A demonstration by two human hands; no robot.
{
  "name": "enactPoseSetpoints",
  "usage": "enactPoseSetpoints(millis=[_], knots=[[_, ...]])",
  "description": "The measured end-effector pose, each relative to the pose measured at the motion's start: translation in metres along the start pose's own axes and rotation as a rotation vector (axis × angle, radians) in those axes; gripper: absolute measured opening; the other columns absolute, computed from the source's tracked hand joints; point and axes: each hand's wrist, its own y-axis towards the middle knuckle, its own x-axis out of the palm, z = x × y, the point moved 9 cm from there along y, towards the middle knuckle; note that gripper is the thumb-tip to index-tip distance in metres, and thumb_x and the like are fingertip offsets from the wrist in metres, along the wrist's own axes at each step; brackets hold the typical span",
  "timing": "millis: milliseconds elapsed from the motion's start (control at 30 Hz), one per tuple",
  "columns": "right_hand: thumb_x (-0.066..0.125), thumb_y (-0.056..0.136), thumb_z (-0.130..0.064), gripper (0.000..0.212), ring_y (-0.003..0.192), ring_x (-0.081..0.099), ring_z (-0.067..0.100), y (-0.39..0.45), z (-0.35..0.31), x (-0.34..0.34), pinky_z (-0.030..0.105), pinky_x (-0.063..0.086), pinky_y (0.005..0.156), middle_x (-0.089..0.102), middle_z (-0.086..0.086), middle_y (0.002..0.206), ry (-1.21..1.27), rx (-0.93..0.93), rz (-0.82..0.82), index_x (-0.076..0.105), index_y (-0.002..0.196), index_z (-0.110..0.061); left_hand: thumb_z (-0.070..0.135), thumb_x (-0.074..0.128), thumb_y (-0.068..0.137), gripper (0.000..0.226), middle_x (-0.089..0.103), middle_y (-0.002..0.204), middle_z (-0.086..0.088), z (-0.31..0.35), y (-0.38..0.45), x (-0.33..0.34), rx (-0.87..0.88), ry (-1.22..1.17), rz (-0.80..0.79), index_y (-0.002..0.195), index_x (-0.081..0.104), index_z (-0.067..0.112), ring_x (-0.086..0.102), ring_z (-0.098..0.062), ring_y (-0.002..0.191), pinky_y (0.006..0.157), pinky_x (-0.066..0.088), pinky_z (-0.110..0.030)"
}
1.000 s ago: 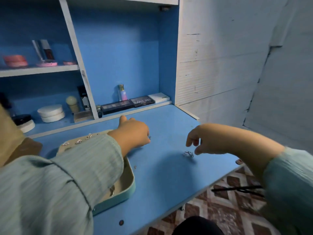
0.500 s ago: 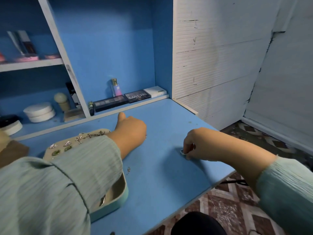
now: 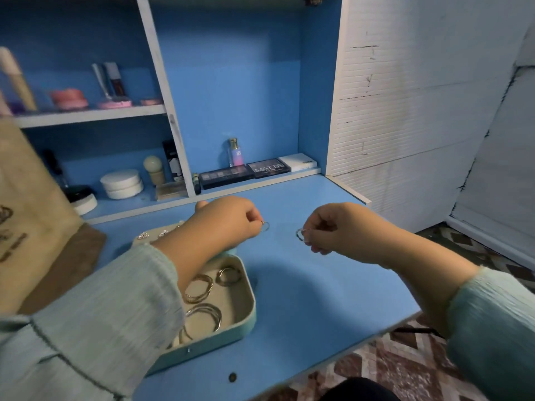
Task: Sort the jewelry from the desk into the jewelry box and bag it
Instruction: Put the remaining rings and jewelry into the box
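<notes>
Far left we see a tan bag (image 3: 26,204) standing on the desk (image 3: 318,290). Next, the open jewelry box (image 3: 246,316) sits on the desk, bangles (image 3: 199,287) lying inside and small pieces (image 3: 143,235) pinned on its lid. Our left hand (image 3: 228,219) hovers over the box's far end, fingers curled, pinching a small ring (image 3: 265,226). Right of it, our right hand (image 3: 338,230) is held above the desk, fingers curled, pinching another ring (image 3: 301,234). Both rings are off the desk, near each other, apart. Cosmetics (image 3: 246,172) line the back shelf.
</notes>
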Motion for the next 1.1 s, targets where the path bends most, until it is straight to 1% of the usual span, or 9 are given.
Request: enactPoseSetpoints(millis=[100,200,333,433,567,700,833,1000,1100], knots=[[0.058,0.086,-0.020,0.010,0.072,0.068,0.016,0.000,-0.020,0.013,0.046,0.056,0.078,0.072,0.000,0.076,0.035,-0.041,-0.004,0.065,0.080,-0.015,0.033,0.054,0.088,0.011,0.056,0.079,0.020,-0.020,-0.023,-0.005,-0.036,-0.134,0.001,0.077,0.056,0.033,0.054,-0.009,0.090,0.093,0.040,-0.033],[0.058,0.087,-0.019,0.010,0.066,0.065,0.012,0.001,-0.040,0.029,0.043,0.057,0.078,0.071,0.000,0.075,0.013,-0.073,-0.030,0.066,0.085,-0.016,0.033,0.058,0.087,0.016,0.058,0.078,0.024,-0.036,-0.047,-0.009,-0.057,-0.187,-0.001,0.071,0.056,0.035,0.057,-0.006,0.090,0.096,0.041,-0.036],[0.056,0.088,-0.021,0.013,0.069,0.066,0.013,-0.001,-0.067,0.052,0.040,0.057,0.077,0.071,0.000,0.076,-0.025,-0.139,-0.076,0.068,0.091,-0.017,0.035,0.059,0.086,0.011,0.058,0.081,0.026,-0.062,-0.074,-0.017,-0.087,-0.210,0.014,0.076,0.059,0.038,0.057,-0.004,0.092,0.097,0.041,-0.036],[0.056,0.089,-0.021,0.015,0.068,0.064,0.013,-0.003,-0.086,0.068,0.029,0.056,0.070,0.067,-0.005,0.072,-0.064,-0.202,-0.101,0.069,0.095,-0.018,0.035,0.060,0.086,0.010,0.061,0.083,0.026,-0.083,-0.095,-0.024,-0.105,-0.264,0.029,0.078,0.061,0.041,0.057,0.002,0.083,0.084,0.046,-0.025],[0.056,0.090,-0.022,0.022,0.058,0.052,0.001,-0.006,-0.108,0.089,0.005,0.039,0.048,0.060,-0.015,0.068,-0.101,-0.274,-0.143,0.067,0.107,-0.031,0.031,0.063,0.086,0.008,0.058,0.078,0.025,-0.107,-0.122,-0.028,-0.124,-0.317,0.043,0.087,0.067,0.037,0.054,0.005,0.075,0.071,0.044,-0.016],[0.060,0.089,-0.025,0.025,0.056,0.051,-0.009,-0.014,-0.128,0.108,-0.001,0.036,0.053,0.055,-0.023,0.072,-0.152,-0.356,-0.157,0.067,0.112,-0.031,0.038,0.062,0.084,0.016,0.056,0.074,0.027,-0.123,-0.149,-0.028,-0.140,-0.245,0.042,0.074,0.057,0.049,0.051,0.006,0.070,0.063,0.035,-0.012],[0.067,0.084,-0.021,0.022,0.060,0.053,-0.003,-0.022,-0.138,0.126,0.005,0.040,0.060,0.059,-0.016,0.072,-0.097,-0.424,-0.159,0.068,0.104,-0.030,0.041,0.061,0.082,0.014,0.059,0.075,0.025,-0.126,-0.167,-0.022,-0.097,-0.215,0.026,0.075,0.058,0.053,0.055,0.005,0.075,0.075,0.035,-0.016],[0.074,0.078,-0.018,0.013,0.066,0.052,-0.015,-0.028,-0.142,0.142,0.002,0.040,0.063,0.057,-0.020,0.069,-0.084,-0.500,-0.173,0.070,0.089,-0.023,0.041,0.061,0.084,0.013,0.054,0.074,0.031,-0.125,-0.170,-0.014,-0.031,-0.144,0.055,0.095,0.068,0.044,0.048,0.011,0.081,0.096,0.033,-0.027],[0.074,0.077,-0.020,0.008,0.065,0.052,-0.013,-0.030,-0.141,0.147,0.006,0.039,0.060,0.056,-0.022,0.064,-0.120,-0.530,-0.172,0.072,0.084,-0.023,0.044,0.057,0.086,0.011,0.050,0.076,0.032,-0.119,-0.169,-0.011,0.012,-0.089,0.058,0.092,0.063,0.051,0.042,0.012,0.079,0.091,0.021,-0.024]])
